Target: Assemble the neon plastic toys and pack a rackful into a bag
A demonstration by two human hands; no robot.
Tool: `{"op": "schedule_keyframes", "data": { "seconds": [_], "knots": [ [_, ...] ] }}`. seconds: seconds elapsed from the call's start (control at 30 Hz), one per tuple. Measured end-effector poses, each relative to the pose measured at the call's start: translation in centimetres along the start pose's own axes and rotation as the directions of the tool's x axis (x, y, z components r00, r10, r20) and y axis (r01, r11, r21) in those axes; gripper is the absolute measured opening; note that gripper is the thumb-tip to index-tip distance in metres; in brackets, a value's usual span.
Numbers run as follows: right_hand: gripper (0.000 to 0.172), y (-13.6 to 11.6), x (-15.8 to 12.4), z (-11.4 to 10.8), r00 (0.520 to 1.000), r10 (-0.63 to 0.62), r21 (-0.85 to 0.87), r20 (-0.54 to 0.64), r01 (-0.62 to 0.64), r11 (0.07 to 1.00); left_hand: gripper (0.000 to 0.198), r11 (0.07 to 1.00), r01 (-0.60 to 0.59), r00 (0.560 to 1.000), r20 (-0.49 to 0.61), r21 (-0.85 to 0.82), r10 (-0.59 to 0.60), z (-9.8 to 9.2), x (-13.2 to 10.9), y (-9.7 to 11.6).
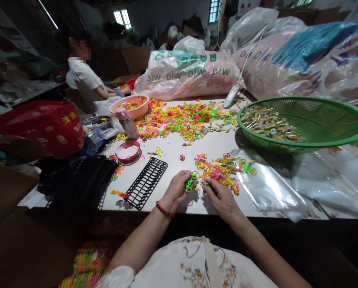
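Note:
My left hand (179, 186), with a red bead bracelet at its wrist, pinches a small green plastic toy piece (189, 184) with wheel-like rings. Just to its right, my right hand (219, 195) has its thumb and fingers closed on a small patterned tube (205, 183), partly covered by the fingertips. The two pieces are close together; whether they touch I cannot tell. Beyond my right hand lies a pile of colourful toy pieces with tubes (219, 168). A black plastic grid tray (147, 182) rests left of my left hand, an orange-yellow piece (119, 193) at its corner.
A green basket (325, 120) of small tubes stands at right, clear plastic bags (269, 184) before it. Loose colourful pieces (181, 118) spread across the table's back. A pink-topped bottle (127, 123), red dish (128, 159) and stacked black trays (79, 180) are left. Another person (85, 78) sits beyond.

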State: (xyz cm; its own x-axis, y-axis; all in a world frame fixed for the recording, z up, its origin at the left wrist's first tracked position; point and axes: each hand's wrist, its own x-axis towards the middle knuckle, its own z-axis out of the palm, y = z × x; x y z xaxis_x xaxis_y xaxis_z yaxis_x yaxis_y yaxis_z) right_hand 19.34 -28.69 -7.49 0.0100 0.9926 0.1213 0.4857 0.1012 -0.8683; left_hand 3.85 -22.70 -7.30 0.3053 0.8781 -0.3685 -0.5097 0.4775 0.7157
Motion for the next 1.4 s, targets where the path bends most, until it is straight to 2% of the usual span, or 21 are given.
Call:
{"op": "schedule_keyframes", "data": {
  "seconds": [0.13, 0.3, 0.5, 0.63, 0.83, 1.0, 1.1, 1.23, 1.4],
  "knots": [
    [0.026, -0.7, -0.3, -0.1, 0.999, -0.002, 0.016, 0.033, 0.001, 1.0, 0.034, 0.964, -0.14, 0.989, -0.003, 0.226, 0.145, 0.8, -0.9, -1.4],
    [0.024, -1.2, -0.6, -0.5, 1.0, -0.009, 0.011, 0.024, 0.009, 1.0, 0.038, 0.859, -0.282, 0.954, 0.03, 0.427, 0.299, 1.2, -1.7, -1.7],
    [0.021, -1.0, -0.8, -0.3, 0.999, -0.02, 0.025, -0.03, 0.02, 0.999, 0.04, 0.898, -0.206, 0.978, 0.044, 0.389, 0.205, 1.3, -1.2, -2.7],
    [0.019, -1.0, -0.8, -0.3, 0.997, -0.049, 0.028, -0.053, 0.051, 0.998, 0.038, 0.912, -0.188, 0.98, 0.012, 0.365, 0.197, 1.2, -1.0, -3.3],
    [0.017, -0.5, -0.9, -0.3, 0.991, -0.102, -0.004, -0.081, 0.102, 0.995, 0.036, 0.895, -0.184, 0.981, 0.024, 0.405, 0.191, 1.0, -1.0, -3.3],
    [0.021, -0.2, -0.9, -0.4, 0.997, -0.052, 0.044, -0.054, 0.054, 0.998, 0.036, 0.85, -0.208, 0.971, -0.002, 0.483, 0.238, 0.9, -1.0, -3.1],
    [0.021, 0.0, -0.9, -0.4, 0.993, -0.096, 0.021, -0.066, 0.098, 0.995, 0.035, 0.818, -0.231, 0.964, 0.007, 0.527, 0.267, 0.9, -1.1, -3.0],
    [0.019, 0.1, -1.0, -0.4, 0.976, -0.198, -0.051, -0.096, 0.193, 0.98, 0.035, 0.842, -0.194, 0.977, 0.022, 0.504, 0.212, 0.8, -1.2, -3.2],
    [0.019, 0.0, -1.1, -0.4, 0.982, -0.168, -0.054, -0.088, 0.164, 0.985, 0.035, 0.839, -0.184, 0.978, 0.013, 0.511, 0.207, 0.9, -1.2, -3.3]
  ]
}}
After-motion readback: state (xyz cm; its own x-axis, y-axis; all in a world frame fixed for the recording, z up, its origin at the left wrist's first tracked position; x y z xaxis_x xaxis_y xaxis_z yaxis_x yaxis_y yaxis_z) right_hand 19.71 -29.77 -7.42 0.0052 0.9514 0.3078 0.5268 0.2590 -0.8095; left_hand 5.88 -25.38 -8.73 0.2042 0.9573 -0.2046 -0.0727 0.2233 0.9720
